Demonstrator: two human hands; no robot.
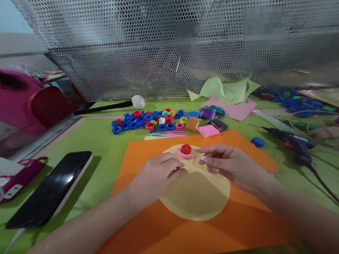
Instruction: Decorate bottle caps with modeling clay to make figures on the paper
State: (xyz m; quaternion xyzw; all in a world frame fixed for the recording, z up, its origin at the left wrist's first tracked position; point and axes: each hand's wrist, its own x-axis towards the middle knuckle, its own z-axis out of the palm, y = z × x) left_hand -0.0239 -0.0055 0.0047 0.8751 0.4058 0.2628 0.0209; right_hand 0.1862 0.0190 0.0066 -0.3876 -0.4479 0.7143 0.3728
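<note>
A pale yellow paper circle (202,201) lies on a large orange sheet (161,234). On its far edge, a round red piece (186,149) sits on a curved pink piece (185,155). Just left of these, my left hand (159,173) rests over the circle, fingers loosely bent, with a gap between thumb and forefinger and nothing visible in it. My right hand (232,163) hovers on the other side, its fingertips drawn together. A small whitish spot shows at those fingertips; whether it is a nail or a tiny held piece is unclear.
Beyond the sheet lie several coloured bottle caps (148,118) and clay packets (208,130). A glue gun (293,142) with a trailing cord and a blue cap (258,142) are on the right. A phone (52,187) lies left. Crumpled green paper (224,91) rests near the perforated metal screen (152,40).
</note>
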